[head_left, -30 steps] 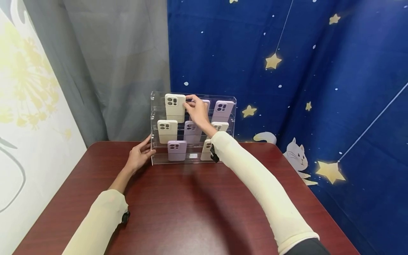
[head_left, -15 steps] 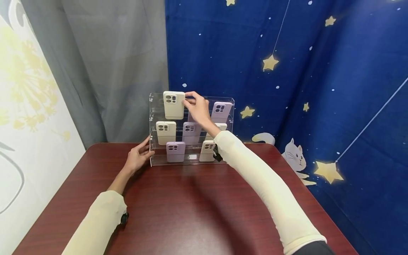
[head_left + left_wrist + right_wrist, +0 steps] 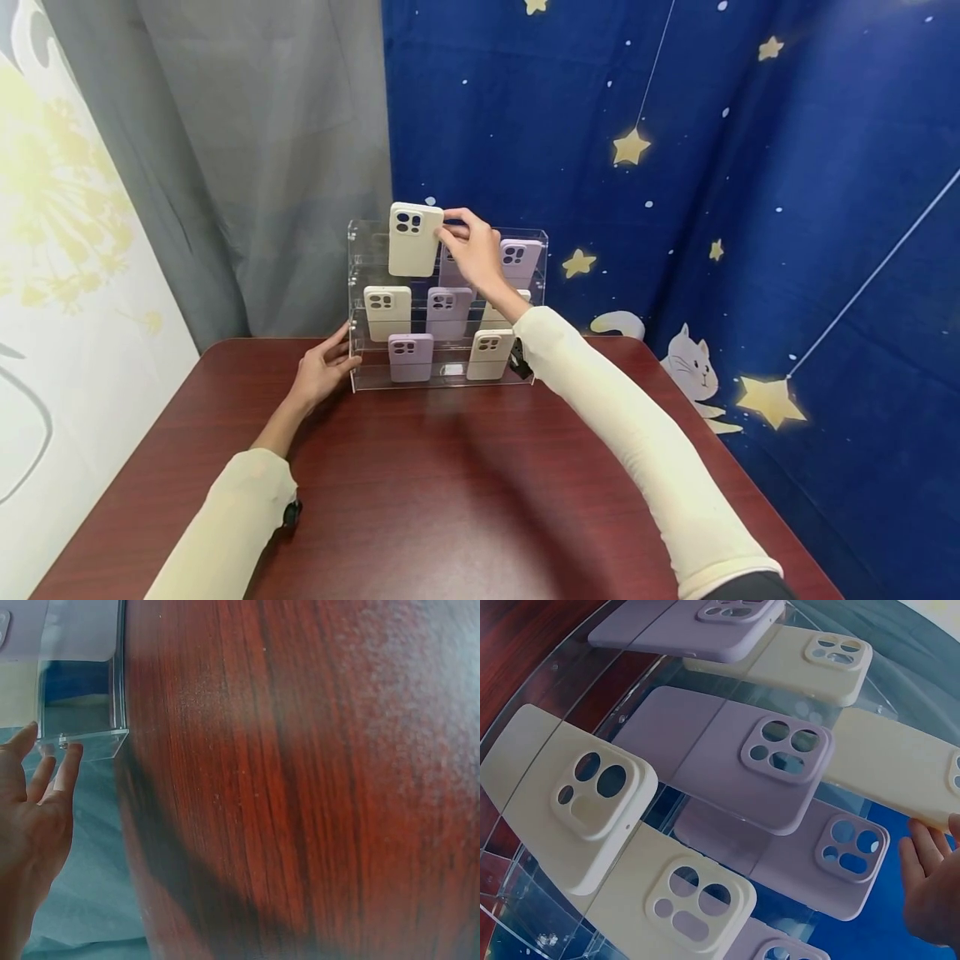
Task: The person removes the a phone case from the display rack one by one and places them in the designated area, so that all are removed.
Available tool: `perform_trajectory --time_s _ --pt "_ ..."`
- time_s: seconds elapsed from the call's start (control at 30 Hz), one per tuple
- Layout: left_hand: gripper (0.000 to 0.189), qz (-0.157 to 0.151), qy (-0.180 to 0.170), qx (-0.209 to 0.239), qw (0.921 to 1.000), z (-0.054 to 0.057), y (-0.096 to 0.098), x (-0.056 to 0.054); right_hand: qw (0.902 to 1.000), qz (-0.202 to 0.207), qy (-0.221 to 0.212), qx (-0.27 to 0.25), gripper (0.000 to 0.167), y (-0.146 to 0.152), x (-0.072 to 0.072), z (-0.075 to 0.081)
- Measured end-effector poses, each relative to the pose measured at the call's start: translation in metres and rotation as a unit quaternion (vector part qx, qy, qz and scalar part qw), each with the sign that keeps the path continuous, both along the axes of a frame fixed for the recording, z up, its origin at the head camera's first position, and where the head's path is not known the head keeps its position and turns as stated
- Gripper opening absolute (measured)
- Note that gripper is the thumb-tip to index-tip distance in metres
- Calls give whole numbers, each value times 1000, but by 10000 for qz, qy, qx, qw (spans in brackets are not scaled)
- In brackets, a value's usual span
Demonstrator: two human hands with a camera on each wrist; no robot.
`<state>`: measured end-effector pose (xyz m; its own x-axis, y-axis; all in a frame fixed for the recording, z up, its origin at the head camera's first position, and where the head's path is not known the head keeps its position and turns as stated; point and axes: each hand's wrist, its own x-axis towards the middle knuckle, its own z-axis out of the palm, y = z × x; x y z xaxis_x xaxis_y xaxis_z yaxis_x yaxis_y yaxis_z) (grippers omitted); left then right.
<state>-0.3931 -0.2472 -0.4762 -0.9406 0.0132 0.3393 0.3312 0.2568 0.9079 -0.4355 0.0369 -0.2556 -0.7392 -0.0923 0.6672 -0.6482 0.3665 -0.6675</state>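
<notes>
In the head view my right hand [image 3: 474,250] pinches a cream phone case [image 3: 415,240] by its right edge. The case is upright, camera cut-outs toward me, and overlaps the top left of a clear acrylic display stand [image 3: 454,369]. My left hand [image 3: 318,375] touches the stand's left side with fairly straight fingers, seen also beside the side panel in the left wrist view. Below the held case sit another cream case [image 3: 387,312], a lilac case [image 3: 449,312] and a bottom-row lilac case [image 3: 411,358]. My right hand and forearm partly hide cases behind them.
A cream case [image 3: 490,354] stands at the bottom right of the stand, and a lilac one [image 3: 520,260] at the top right. The stand rests near the back of a dark red wooden table [image 3: 420,483]. Behind hang grey [image 3: 285,167] and blue star-patterned curtains [image 3: 525,125].
My right hand has raised the cream case upward, so its lower part has come out from behind the stand's clear front strip. My left hand stays at the stand's side.
</notes>
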Motion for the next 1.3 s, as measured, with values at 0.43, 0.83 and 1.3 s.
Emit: perform_trajectory --time_s 0.43,0.83,1.3 --pt "80 -23 45 -39 10000 1 1 2 9996 246 125 64 27 7 16 3" --pt "79 55 91 -171 9998 2 0 3 9994 348 27 -35 27 12 27 1" --pt "78 149 165 -350 9991 -1 -1 1 9991 367 101 -201 28 18 35 6"
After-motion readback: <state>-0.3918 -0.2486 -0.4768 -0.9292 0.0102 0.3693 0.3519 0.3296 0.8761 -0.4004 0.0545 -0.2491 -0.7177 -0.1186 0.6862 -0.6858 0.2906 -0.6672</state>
